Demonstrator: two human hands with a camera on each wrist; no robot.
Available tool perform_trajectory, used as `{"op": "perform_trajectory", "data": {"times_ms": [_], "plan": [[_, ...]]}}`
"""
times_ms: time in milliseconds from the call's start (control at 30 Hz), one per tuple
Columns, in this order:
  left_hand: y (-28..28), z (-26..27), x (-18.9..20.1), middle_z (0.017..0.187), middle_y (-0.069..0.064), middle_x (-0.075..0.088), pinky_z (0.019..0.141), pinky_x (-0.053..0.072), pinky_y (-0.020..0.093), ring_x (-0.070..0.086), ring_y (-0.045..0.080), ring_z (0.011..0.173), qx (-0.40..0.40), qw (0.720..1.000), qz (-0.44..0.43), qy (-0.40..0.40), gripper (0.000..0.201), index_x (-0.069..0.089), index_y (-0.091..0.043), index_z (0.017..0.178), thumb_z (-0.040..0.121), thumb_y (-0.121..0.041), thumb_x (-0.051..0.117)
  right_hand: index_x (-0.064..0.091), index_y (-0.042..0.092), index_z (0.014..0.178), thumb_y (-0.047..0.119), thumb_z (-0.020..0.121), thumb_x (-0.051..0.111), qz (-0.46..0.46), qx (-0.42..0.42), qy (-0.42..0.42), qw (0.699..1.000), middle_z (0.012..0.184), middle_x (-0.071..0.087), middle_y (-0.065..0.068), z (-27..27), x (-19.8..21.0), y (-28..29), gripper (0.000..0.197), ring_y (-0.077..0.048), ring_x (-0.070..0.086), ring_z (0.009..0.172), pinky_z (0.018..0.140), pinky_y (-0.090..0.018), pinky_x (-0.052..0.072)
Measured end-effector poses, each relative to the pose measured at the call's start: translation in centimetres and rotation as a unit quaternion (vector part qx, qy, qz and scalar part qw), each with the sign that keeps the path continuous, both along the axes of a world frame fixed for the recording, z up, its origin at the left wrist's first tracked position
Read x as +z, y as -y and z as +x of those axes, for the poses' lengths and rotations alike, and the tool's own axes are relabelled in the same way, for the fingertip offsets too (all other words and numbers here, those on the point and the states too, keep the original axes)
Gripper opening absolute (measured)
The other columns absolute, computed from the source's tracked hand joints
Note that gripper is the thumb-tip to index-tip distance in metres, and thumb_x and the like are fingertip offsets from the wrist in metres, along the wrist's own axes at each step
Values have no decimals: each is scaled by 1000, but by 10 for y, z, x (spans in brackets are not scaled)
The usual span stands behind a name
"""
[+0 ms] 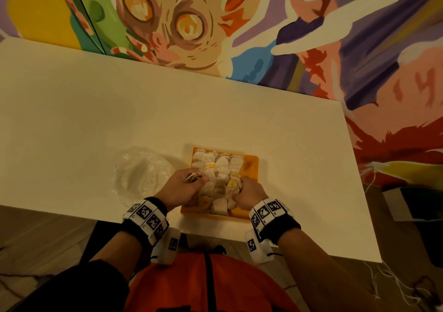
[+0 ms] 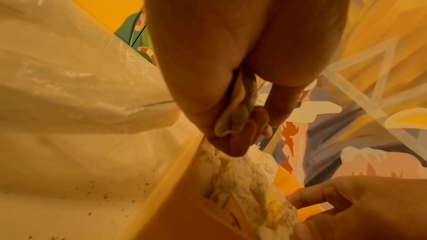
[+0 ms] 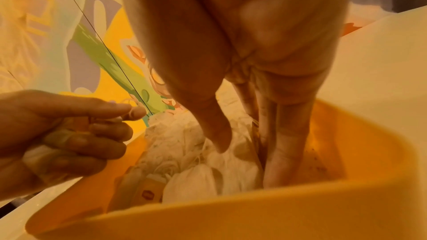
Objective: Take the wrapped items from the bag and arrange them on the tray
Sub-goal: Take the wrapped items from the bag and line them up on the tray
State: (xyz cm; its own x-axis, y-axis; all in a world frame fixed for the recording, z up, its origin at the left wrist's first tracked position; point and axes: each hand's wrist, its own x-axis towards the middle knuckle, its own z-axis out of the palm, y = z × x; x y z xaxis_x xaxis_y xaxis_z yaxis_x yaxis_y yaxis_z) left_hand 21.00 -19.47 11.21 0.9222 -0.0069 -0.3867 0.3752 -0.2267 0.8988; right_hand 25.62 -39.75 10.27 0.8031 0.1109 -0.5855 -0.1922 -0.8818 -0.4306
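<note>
An orange tray (image 1: 252, 168) sits on the white table, packed with several white wrapped tea bags (image 1: 223, 168), some with yellow tags. My left hand (image 1: 196, 180) hovers over the tray's left edge and grips a tea bag (image 2: 233, 121) in curled fingers, with its string bunched at the fingertips. My right hand (image 1: 241, 189) reaches into the tray's near right part. Its straight fingers (image 3: 284, 152) press down beside the tea bags (image 3: 191, 182), with the thumb (image 3: 217, 130) apart on top of them. The clear plastic bag (image 1: 141, 175) lies crumpled left of the tray.
The table's near edge (image 1: 211, 230) runs just below the tray. A painted wall rises behind the table. Brown crumbs speckle the plastic bag (image 2: 69, 79). Boxes and loose threads lie on the floor at right (image 1: 407, 204).
</note>
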Motion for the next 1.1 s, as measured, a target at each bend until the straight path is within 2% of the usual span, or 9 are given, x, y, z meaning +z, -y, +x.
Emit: {"op": "perform_trajectory", "data": {"times_ms": [167,233,367,500,600,700,767,933,1100], "plan": [[-1,-1,4,70,6,54,53,40,30,47,16,59,-1,1000,-10,-3,25,65,0,92,92,-25,61,47,11,130,19,89,60,-17,-4,6,1000,120,59,-16,0,8,4,44,-32,63,102,81,-37,56],[0,-1,6,69,5,53,51,40,28,46,15,57,-3,1000,-16,2,21,65,-2,92,93,-23,61,49,12,129,22,90,59,-16,-1,49,999,120,60,-15,0,14,3,41,-31,61,105,79,-32,52],[0,-2,13,65,-2,56,46,42,24,48,11,51,-14,999,-23,21,10,66,-11,100,93,-16,63,65,18,111,19,92,60,139,-5,173,975,100,67,4,-2,35,-11,20,-12,63,97,75,-18,47],[-3,-3,20,80,-1,64,50,46,19,57,6,58,-74,996,17,49,22,61,-15,110,89,-17,68,72,27,96,22,88,69,293,56,175,938,87,66,13,-10,56,-36,9,0,61,82,70,-13,48],[-5,-5,21,100,-7,66,60,46,12,62,-6,74,-117,989,42,77,34,57,-17,120,88,-15,70,74,25,96,26,86,72,297,87,169,936,89,69,11,-14,60,-47,11,-1,59,79,68,-11,46],[-8,-5,19,108,-6,65,70,48,18,64,2,89,-128,987,63,74,37,56,-19,120,86,-20,71,75,25,92,26,86,72,278,102,162,941,89,68,9,-14,57,-52,7,0,53,69,63,-8,42],[-9,-4,17,104,-3,67,68,50,21,65,7,85,-127,987,74,67,33,57,-18,119,88,-21,69,75,25,89,25,87,71,279,103,153,942,88,69,10,-14,53,-52,5,0,54,70,63,-9,43],[-9,-8,20,74,-9,64,52,42,14,57,-1,57,-110,990,65,59,12,62,-25,107,95,-21,59,71,24,85,19,87,69,304,46,159,938,86,69,11,-9,45,-46,5,-3,62,78,72,-18,52],[-11,-9,21,64,-10,61,53,44,18,53,1,53,-86,994,50,45,12,65,-18,92,98,-22,55,66,23,89,20,90,67,329,1,169,929,86,67,11,-1,43,-37,3,-5,65,81,74,-21,54]]}}
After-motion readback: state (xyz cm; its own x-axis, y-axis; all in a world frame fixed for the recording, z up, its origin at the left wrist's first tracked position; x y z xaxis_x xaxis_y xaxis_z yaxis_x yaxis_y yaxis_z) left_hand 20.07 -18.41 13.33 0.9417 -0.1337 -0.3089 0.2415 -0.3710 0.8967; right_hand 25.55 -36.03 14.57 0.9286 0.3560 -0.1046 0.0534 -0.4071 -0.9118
